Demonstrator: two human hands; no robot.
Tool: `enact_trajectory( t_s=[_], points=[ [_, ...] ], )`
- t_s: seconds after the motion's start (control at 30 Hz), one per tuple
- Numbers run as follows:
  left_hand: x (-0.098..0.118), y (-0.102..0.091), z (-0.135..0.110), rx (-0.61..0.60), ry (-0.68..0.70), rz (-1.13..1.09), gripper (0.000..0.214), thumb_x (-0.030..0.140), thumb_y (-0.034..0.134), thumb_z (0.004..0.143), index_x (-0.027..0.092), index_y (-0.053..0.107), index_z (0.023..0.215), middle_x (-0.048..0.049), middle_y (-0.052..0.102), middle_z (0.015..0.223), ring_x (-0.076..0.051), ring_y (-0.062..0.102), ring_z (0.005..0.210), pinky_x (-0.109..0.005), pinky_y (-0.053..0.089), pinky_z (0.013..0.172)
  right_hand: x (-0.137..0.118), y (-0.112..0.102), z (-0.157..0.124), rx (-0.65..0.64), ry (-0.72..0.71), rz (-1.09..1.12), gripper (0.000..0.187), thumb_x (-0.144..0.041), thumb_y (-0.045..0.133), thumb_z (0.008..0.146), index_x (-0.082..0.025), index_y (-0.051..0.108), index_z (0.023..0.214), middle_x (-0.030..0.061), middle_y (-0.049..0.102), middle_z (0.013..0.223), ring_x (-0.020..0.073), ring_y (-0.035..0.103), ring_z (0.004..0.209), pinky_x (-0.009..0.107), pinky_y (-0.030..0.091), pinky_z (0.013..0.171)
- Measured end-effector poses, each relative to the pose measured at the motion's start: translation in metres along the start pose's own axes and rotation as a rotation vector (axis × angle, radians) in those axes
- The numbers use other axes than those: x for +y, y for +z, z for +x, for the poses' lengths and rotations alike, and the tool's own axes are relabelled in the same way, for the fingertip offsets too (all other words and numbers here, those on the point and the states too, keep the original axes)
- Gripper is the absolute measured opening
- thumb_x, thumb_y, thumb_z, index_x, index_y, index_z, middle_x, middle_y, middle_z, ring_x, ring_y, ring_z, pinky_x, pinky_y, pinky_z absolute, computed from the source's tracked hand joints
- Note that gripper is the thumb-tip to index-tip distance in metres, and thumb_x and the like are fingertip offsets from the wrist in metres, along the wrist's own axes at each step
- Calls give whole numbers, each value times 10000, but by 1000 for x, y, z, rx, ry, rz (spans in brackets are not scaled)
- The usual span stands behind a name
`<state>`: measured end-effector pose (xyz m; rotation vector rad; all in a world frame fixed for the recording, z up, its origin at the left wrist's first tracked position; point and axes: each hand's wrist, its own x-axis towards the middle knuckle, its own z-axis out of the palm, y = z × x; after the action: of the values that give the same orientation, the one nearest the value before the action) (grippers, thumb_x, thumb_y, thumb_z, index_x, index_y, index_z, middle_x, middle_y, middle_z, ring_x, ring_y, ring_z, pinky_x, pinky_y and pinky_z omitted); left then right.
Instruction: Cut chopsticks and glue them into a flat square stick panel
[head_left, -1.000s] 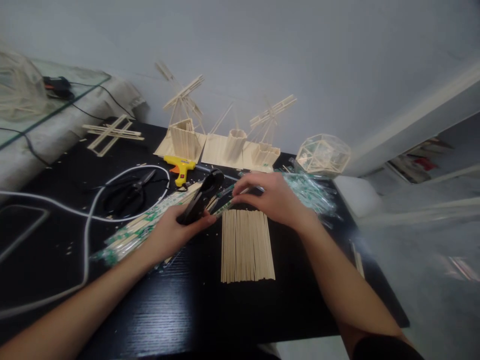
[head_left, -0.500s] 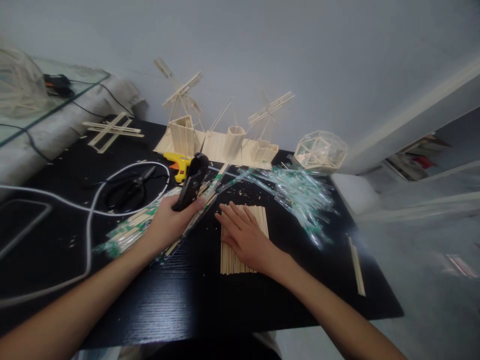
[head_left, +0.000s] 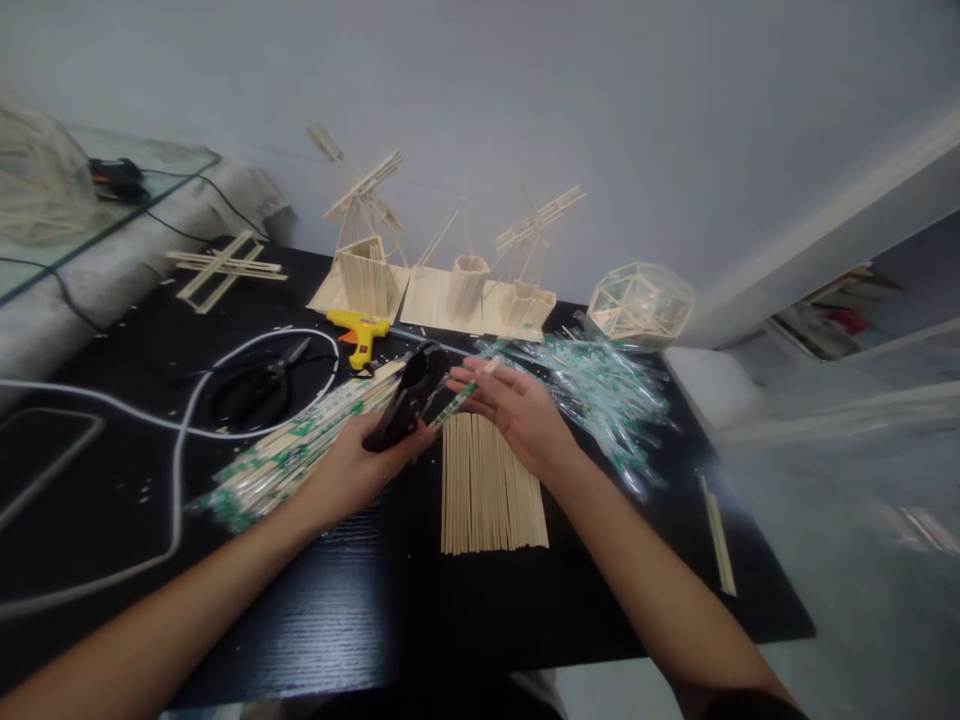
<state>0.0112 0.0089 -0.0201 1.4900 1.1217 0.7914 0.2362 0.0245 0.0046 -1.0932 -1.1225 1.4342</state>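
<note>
My left hand (head_left: pixel 352 465) is wrapped round a black cutter tool (head_left: pixel 409 395), held above the black table (head_left: pixel 337 610). Just to its right, my right hand (head_left: pixel 517 405) pinches a wrapped chopstick (head_left: pixel 463 394) whose near end lies at the cutter's jaws. Below both hands, a flat row of bare wooden sticks (head_left: pixel 491 485) lies side by side on the table. A bundle of wrapped chopsticks (head_left: pixel 300 440) stretches to the left under my left wrist.
A heap of torn clear-and-green wrappers (head_left: pixel 600 385) lies at the right. Behind stand stick windmill models (head_left: pixel 442 280), a stick polyhedron (head_left: pixel 641 300), a yellow glue gun (head_left: pixel 360 332), black scissors (head_left: pixel 262 385) and a white cable (head_left: pixel 176 440). A loose stick (head_left: pixel 718 535) lies near the right edge.
My right hand has lifted off the flat row of sticks and now holds a wrapped chopstick at the cutter. My left hand has tilted the cutter down towards it.
</note>
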Motion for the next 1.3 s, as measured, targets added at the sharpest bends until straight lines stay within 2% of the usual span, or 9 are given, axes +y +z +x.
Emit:
enact_trajectory(
  t_s=[0.17, 0.43, 0.63, 0.83, 1.0, 1.07, 1.13, 1.2, 1.3],
  points=[
    [-2, 0, 0, -9, -22, 21, 440, 604, 692, 904, 172, 671, 825, 24, 551, 597, -107, 439, 504, -247, 315, 487, -1, 13, 11, -1, 29, 207, 346, -488, 859, 804, -212, 758, 985, 66, 798, 1015, 242, 771, 1010, 464, 618, 1014],
    [-1, -2, 2, 42, 127, 100, 397, 528, 657, 934, 164, 655, 776, 2, 617, 670, -138, 533, 626, -266, 414, 601, 14, 37, 0, -15, -6, 379, 325, -505, 893, 781, -269, 825, 993, 31, 808, 1016, 200, 756, 934, 382, 586, 993],
    [-1, 2, 1, 68, 169, 66, 340, 473, 667, 923, 162, 659, 786, 12, 622, 665, -131, 529, 609, -258, 405, 575, 34, 53, -9, -102, 23, 321, 312, -523, 837, 841, -253, 821, 995, 35, 784, 996, 224, 723, 948, 397, 581, 920],
    [3, 2, 1, 60, 117, 25, 390, 488, 668, 925, 162, 625, 715, 31, 534, 591, -102, 454, 543, -249, 343, 525, 17, 42, -6, -43, -25, 287, 363, -543, 787, 885, -270, 794, 1123, 49, 790, 1141, 250, 723, 1108, 437, 543, 1041],
    [-1, 1, -1, 1, 70, -19, 418, 544, 676, 932, 159, 653, 771, 15, 587, 634, -98, 477, 543, -245, 349, 523, -19, 13, 0, -10, -75, 176, 297, -492, 660, 990, -233, 801, 1026, 85, 785, 1154, 241, 718, 1153, 456, 506, 1127],
    [-2, 0, -1, -11, 51, -17, 422, 557, 680, 930, 161, 660, 783, 16, 586, 625, -102, 486, 544, -246, 357, 530, -38, -10, 2, 45, -152, 104, 282, -461, 622, 1021, -232, 781, 979, 83, 770, 1148, 226, 718, 1123, 443, 530, 1088],
    [-2, -1, -1, -8, 47, 3, 419, 552, 686, 924, 165, 657, 768, 20, 573, 606, -104, 489, 545, -246, 358, 533, -60, -37, 2, 252, -386, 92, 291, -467, 586, 1036, -245, 718, 902, 47, 736, 991, 188, 714, 1008, 398, 567, 988],
    [-2, -1, 0, -3, 51, 19, 424, 550, 679, 926, 167, 643, 749, 23, 558, 597, -103, 481, 537, -247, 351, 527, -78, -59, 0, 496, -648, 42, 324, -499, 556, 1042, -255, 623, 840, -25, 566, 730, 140, 618, 704, 324, 569, 773],
    [-6, 0, 2, -5, 41, 7, 436, 570, 669, 931, 171, 631, 760, 27, 554, 604, -101, 471, 528, -248, 342, 519, -88, -65, -12, 692, -787, -160, 344, -521, 535, 1050, -259, 621, 843, -71, 318, 597, 118, 331, 481, 254, 351, 494]
  ],
)
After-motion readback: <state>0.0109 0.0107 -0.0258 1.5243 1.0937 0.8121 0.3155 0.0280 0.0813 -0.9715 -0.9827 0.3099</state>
